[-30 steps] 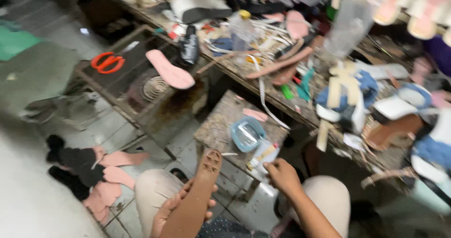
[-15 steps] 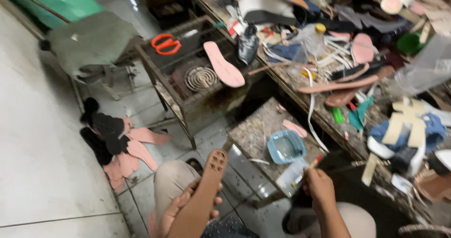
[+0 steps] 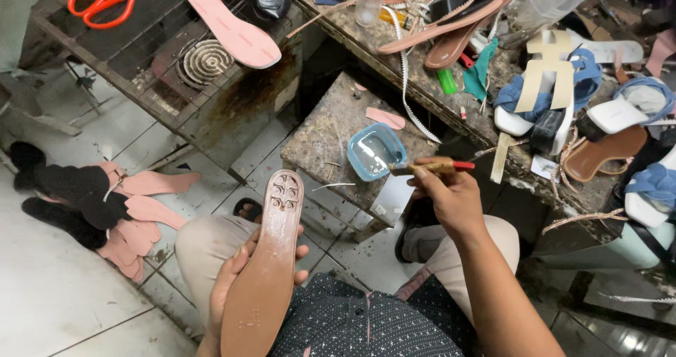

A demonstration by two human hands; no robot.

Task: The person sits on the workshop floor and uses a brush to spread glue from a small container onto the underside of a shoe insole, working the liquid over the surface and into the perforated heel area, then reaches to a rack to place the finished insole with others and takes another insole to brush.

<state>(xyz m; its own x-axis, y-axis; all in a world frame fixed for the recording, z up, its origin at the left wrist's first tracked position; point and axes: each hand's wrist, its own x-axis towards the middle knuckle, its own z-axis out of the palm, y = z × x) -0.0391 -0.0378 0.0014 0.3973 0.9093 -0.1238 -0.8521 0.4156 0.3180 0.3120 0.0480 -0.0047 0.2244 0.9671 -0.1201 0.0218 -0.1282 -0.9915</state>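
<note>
Here, left hand (image 3: 236, 286) grips one brown sole (image 3: 267, 258); right hand (image 3: 447, 195) pinches one brush (image 3: 429, 166).

A brown shoe sole (image 3: 264, 272) stands at the lower left-centre of the frame, its patterned heel end pointing up and its flat, tapered length running down toward the bottom edge, tread side facing the camera. A brush (image 3: 431, 166) with a glue-crusted tan handle and a red end lies nearly level at centre-right, its tip dipped at the rim of a small blue tub (image 3: 375, 151) holding pale, glossy glue on a rough stone block.
</note>
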